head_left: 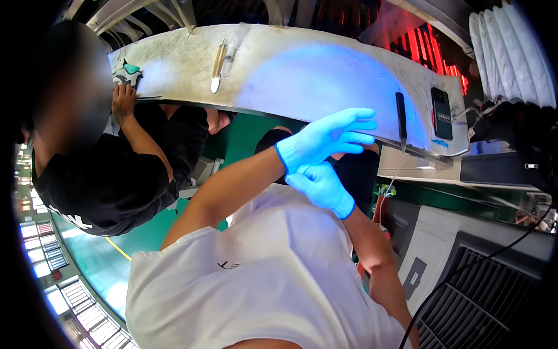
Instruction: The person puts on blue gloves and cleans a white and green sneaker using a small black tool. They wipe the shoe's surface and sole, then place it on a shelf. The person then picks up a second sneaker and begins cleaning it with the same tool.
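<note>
My left hand (340, 136) and right hand (319, 181) together, between my white shirt (273, 273) and counter (174, 64). Left fingers stretched out, pointing right, left glove (299, 150) covering hand to wrist. Right hand just below, in right glove (342, 202), fingers curled, clamped on left glove near cuff. Both gloves look light blue. On counter, off to right: slim black tool (401, 119), dark handheld device (441, 113). Farther left, pale-bladed tool (218, 67) beside clear tube (229, 61). Co-worker (104, 180) at my left.
</note>
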